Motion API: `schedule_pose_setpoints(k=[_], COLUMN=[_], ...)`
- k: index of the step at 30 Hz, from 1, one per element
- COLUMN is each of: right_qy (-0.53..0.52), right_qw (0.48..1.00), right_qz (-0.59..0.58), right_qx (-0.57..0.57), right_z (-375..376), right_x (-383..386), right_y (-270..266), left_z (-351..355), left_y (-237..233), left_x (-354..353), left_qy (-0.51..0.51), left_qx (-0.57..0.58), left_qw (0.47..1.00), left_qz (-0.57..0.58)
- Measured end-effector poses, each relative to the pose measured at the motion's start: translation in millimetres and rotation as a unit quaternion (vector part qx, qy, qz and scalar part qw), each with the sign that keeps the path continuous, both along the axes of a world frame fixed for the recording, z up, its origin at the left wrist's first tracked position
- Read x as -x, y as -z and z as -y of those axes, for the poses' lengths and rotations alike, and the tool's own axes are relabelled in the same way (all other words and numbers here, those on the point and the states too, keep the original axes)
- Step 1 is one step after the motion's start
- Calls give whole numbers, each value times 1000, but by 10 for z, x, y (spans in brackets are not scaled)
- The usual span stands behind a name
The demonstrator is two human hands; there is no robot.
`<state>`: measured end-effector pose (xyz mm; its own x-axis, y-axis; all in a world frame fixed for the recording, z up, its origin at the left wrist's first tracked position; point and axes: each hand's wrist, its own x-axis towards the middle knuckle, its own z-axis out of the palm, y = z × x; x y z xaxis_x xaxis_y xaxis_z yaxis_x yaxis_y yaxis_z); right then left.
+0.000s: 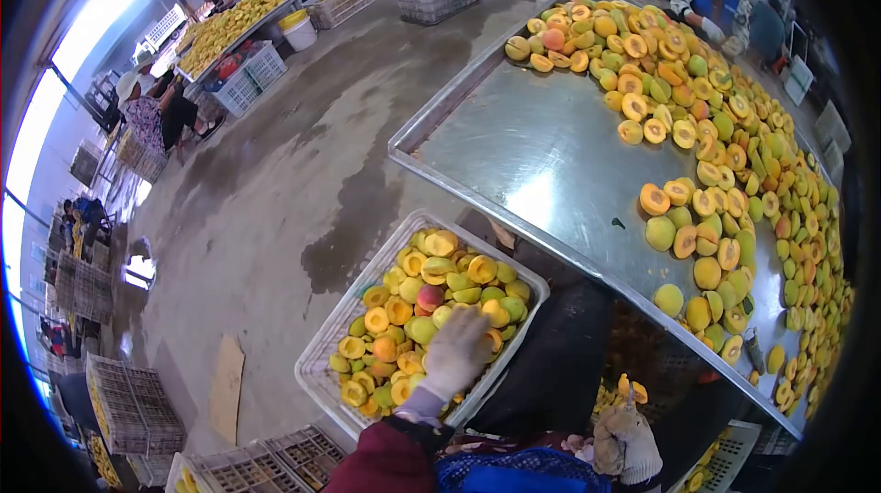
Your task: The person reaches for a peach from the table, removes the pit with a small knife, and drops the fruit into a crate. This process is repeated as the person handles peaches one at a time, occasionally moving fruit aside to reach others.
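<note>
Peach halves fill a pale plastic crate [323,343] standing low in front of me, and one reddish peach [429,298] lies among them. My gloved left hand [457,353] rests on top of this fruit, palm down with its fingers stretched forward. Close to my lap, my gloved right hand [626,443] is closed, with a yellow-orange peach half [633,389] showing at its fingertips. Beside me is a metal-topped table [500,140] with a raised rim. Many halved peaches [707,236] are spread along its far and right sides.
A small knife-like tool [753,351] lies near the table's edge. Stacked crates [124,406] stand on the left, and flat cardboard [227,387] lies on the wet floor. Across the table a person [716,2] works in gloves. Other people sit by another fruit-covered table [234,30].
</note>
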<state>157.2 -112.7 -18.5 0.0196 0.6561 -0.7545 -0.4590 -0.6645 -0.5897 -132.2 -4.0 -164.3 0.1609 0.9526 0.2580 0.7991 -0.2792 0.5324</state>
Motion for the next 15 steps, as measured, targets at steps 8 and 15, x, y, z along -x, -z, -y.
schedule_pose_setpoints(k=[8, 15], right_qy=[-16, -73], right_qw=[998, 995], right_qz=[9, 6], right_qx=[62, 74], right_z=[-34, -213], right_x=[49, 234], right_y=[-96, -163], left_z=[-224, -489], left_y=[222, 114], left_x=[-159, -173], left_qy=[64, 47], left_qx=[-5, 64], left_qw=[989, 990], left_qz=[-130, -114])
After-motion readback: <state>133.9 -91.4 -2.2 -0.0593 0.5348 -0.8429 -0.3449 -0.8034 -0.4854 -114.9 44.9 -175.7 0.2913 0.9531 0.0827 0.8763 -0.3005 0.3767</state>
